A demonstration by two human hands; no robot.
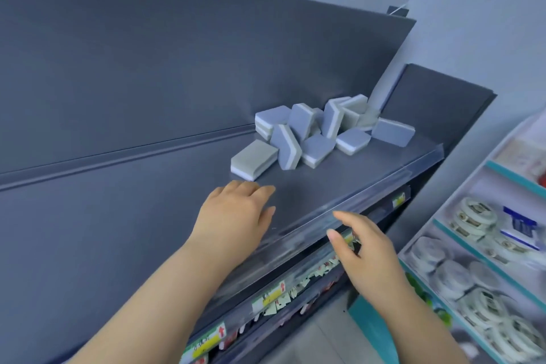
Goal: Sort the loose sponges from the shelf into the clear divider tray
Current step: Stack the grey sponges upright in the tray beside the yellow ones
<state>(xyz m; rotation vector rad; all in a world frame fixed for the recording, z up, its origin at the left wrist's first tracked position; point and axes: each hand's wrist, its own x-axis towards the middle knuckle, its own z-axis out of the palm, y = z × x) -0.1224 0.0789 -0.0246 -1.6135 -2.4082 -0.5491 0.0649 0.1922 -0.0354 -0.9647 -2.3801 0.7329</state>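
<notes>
While the sponges (317,148) lie in a loose heap at the back right of the shelf (147,201), none looks sorted, so the task seems barely begun. No divider tray is plainly visible. The left hand (236,213) hovers near the heap, relaxed and empty. The right hand (366,251), loosely spread, holds nothing beside the clear front rail (384,185).

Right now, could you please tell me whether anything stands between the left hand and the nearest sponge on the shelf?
Nothing visible does. The left hand is past the clear front rail, over the shelf, and only bare shelf surface lies between its fingertips and the nearest sponge.
</notes>
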